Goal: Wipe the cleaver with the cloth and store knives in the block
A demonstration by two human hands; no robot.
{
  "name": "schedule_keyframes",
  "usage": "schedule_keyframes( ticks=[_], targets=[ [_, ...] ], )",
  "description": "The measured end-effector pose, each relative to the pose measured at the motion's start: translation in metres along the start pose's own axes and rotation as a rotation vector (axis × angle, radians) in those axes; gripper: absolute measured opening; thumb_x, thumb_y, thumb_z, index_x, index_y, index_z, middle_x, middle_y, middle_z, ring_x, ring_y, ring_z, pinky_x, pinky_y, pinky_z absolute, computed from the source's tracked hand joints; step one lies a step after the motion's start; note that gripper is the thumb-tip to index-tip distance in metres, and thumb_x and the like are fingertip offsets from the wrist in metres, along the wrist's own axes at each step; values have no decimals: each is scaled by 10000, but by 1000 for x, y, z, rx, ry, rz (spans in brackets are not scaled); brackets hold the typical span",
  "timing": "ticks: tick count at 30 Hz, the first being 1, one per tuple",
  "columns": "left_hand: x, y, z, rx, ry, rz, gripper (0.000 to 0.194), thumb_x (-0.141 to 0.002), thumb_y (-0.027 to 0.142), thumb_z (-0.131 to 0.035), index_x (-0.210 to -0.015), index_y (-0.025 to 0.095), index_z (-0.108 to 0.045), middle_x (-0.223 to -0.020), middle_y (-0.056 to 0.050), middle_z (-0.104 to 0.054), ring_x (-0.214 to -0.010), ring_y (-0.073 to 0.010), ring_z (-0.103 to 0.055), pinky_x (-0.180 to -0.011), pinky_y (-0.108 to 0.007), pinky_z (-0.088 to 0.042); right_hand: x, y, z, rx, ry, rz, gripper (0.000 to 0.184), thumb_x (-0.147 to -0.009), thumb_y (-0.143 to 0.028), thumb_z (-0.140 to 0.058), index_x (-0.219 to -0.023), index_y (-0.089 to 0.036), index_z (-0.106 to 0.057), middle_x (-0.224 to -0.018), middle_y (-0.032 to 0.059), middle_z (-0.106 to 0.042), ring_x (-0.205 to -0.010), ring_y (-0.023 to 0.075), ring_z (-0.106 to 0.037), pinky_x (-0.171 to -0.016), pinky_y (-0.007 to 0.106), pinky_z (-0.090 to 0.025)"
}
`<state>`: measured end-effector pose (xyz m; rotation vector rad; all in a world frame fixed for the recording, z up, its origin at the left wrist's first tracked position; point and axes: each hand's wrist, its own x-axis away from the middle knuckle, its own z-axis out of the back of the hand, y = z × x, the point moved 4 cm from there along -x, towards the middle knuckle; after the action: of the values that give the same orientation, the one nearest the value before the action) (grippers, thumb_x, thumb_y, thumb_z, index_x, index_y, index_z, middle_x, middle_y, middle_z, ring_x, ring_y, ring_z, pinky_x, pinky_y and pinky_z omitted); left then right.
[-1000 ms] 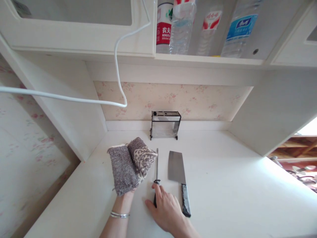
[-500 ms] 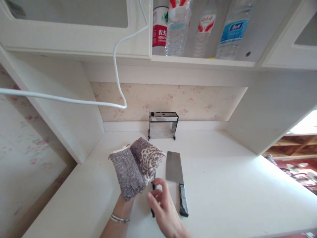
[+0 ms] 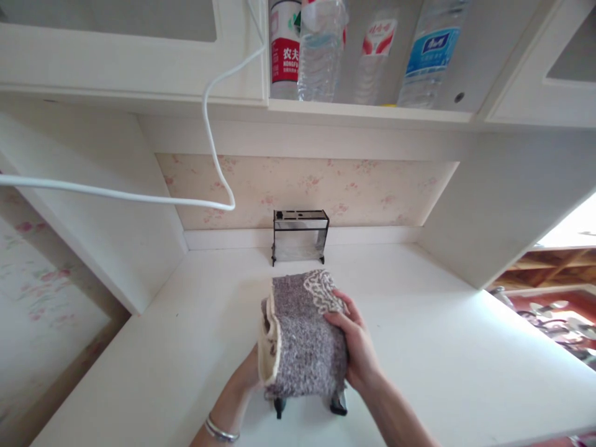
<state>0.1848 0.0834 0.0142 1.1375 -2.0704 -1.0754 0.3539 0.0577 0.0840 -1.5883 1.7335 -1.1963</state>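
Observation:
Both my hands hold a folded grey knitted cloth (image 3: 300, 338) with a cream patterned edge, just above the white counter (image 3: 419, 347). My right hand (image 3: 356, 347) grips its right side with fingers curled over the top. My left hand (image 3: 246, 379) is mostly hidden under the cloth's left side; a bracelet shows at the wrist. The cloth covers the cleaver and the sharpening steel; only the cleaver handle's end (image 3: 339, 406) and the steel handle's end (image 3: 279, 406) poke out below it.
A metal knife holder (image 3: 300, 237) stands at the back against the flowered wall. Several water bottles (image 3: 321, 49) stand on the shelf above. A white cable (image 3: 139, 195) hangs across the left. The counter's front edge runs near the bottom.
My right hand left the sharpening steel's handle and took the cloth. Both hands moved the cloth right, over the steel and the cleaver, hiding them.

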Motion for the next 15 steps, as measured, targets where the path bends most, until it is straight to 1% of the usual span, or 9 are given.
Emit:
schedule_keyframes(
  ticks=[2, 3, 4, 5, 7, 8, 10, 13, 15],
  targets=[
    [-1, 8, -15, 20, -113, -21, 621, -616, 377, -806, -1198, 288, -608, -1209, -77, -627, -1195, -330, -509, -980, -491, -403, -8, -36, 13, 22, -19, 89, 614, -653, -193, -683, -1236, -274, -508, -1050, 28, -662, -778, 203, -652, -642, 289, -499],
    [-1, 13, -21, 30, -158, -52, 651, -622, 336, -810, -1231, 283, -585, -1295, -80, -568, -1212, -317, -494, -1013, -469, -377, -12, -53, 23, 31, -10, 134, 630, -641, -190, -687, -1241, -275, -515, -1067, 34, -662, -783, 209, -655, -652, 303, -502],
    [-2, 17, -24, 40, -179, -90, 637, -640, 305, -802, -1237, 272, -581, -1365, -83, -505, -1213, -302, -490, -1033, -450, -360, -16, -70, 35, 43, 13, 169, 645, -637, -195, -686, -1253, -279, -514, -1078, 42, -662, -786, 217, -659, -661, 319, -505],
    [-3, 20, -25, 51, -170, -128, 576, -674, 287, -780, -1219, 257, -595, -1401, -87, -461, -1194, -286, -501, -1038, -436, -357, -20, -84, 50, 57, 40, 190, 660, -641, -202, -679, -1272, -286, -504, -1087, 49, -663, -786, 222, -663, -667, 333, -507],
    [-6, 22, -21, 75, -109, -171, 401, -753, 259, -710, -1146, 224, -637, -1373, -95, -474, -1100, -241, -550, -1002, -413, -392, -27, -103, 86, 103, 105, 187, 684, -664, -232, -661, -1315, -309, -469, -1097, 58, -665, -771, 228, -671, -658, 350, -510],
    [-8, 22, -17, 91, -66, -182, 330, -779, 246, -682, -1105, 213, -652, -1305, -95, -521, -1022, -211, -577, -954, -391, -427, -31, -109, 107, 132, 126, 163, 696, -676, -251, -658, -1335, -325, -447, -1100, 58, -667, -768, 231, -674, -656, 356, -512],
    [-12, 20, -8, 122, 25, -195, 234, -802, 234, -651, -1032, 194, -665, -1099, -72, -604, -839, -144, -593, -812, -311, -474, -37, -111, 151, 217, 166, 89, 746, -650, -254, -690, -1343, -356, -433, -1078, 44, -679, -759, 241, -679, -643, 354, -519],
    [-17, 18, 5, 146, 169, -203, 140, -802, 241, -649, -923, 173, -665, -863, -18, -596, -634, -71, -524, -608, -212, -424, -41, -98, 218, 440, 273, -73, 733, -642, -305, -712, -1326, -366, -457, -980, 28, -707, -751, 264, -680, -660, 377, -532],
    [-20, 16, 11, 142, 240, -197, 128, -780, 236, -668, -887, 167, -658, -772, 7, -569, -577, -54, -485, -554, -191, -380, -40, -88, 256, 644, 374, -139, 656, -653, -353, -697, -1284, -322, -520, -931, 41, -715, -762, 274, -679, -672, 377, -533]
  ],
)
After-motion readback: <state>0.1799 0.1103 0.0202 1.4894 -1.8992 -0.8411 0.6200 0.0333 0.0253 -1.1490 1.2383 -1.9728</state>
